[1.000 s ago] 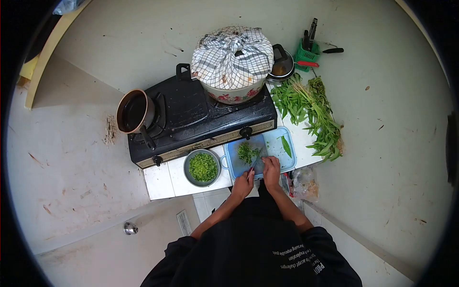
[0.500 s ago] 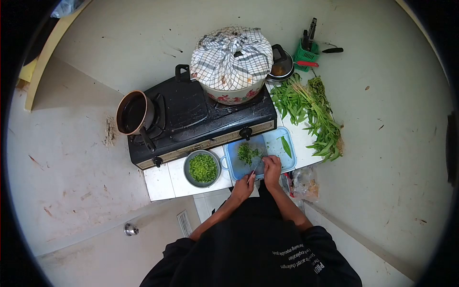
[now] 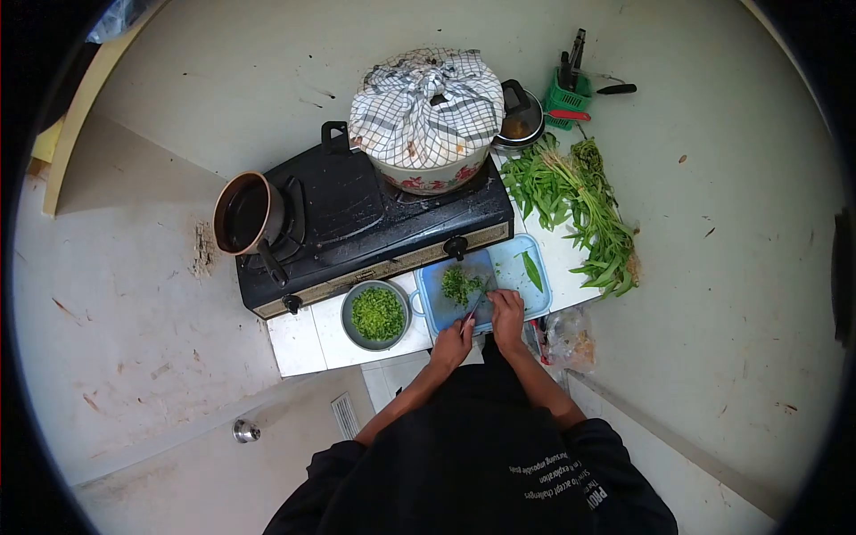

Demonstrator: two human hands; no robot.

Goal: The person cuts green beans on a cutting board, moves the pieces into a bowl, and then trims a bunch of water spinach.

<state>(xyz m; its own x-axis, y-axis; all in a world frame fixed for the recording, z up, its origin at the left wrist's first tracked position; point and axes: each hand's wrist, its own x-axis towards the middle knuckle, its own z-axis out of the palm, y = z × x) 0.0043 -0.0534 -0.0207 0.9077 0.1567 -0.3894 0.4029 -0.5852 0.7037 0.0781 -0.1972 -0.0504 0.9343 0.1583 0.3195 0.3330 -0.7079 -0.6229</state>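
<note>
My left hand (image 3: 453, 343) is closed around the handle of a small knife (image 3: 481, 297). The blade angles up and right across a blue plastic tray (image 3: 425, 312). Close beside the blade, my right hand (image 3: 507, 314) has its fingers bent down at the tray; whatever they pinch is mostly hidden, perhaps a bit of greens. Chopped greens (image 3: 460, 285) lie in a small heap left of the blade. One long green leaf (image 3: 532, 271) rests on the tray's right side. To the left, a grey bowl (image 3: 349, 332) holds finely chopped greens (image 3: 376, 314).
Behind the tray is a black two-burner stove (image 3: 357, 241) with a saucepan (image 3: 275, 218) and a large cloth-covered pot (image 3: 432, 176). Bunched leafy greens (image 3: 575, 201) lie at right. A green basket (image 3: 566, 94) holds utensils. A plastic bag (image 3: 571, 341) hangs by the counter edge.
The view has shifted very slightly. Both hands stay nearly in place, with the knife blade moving a little beside my right fingers.
</note>
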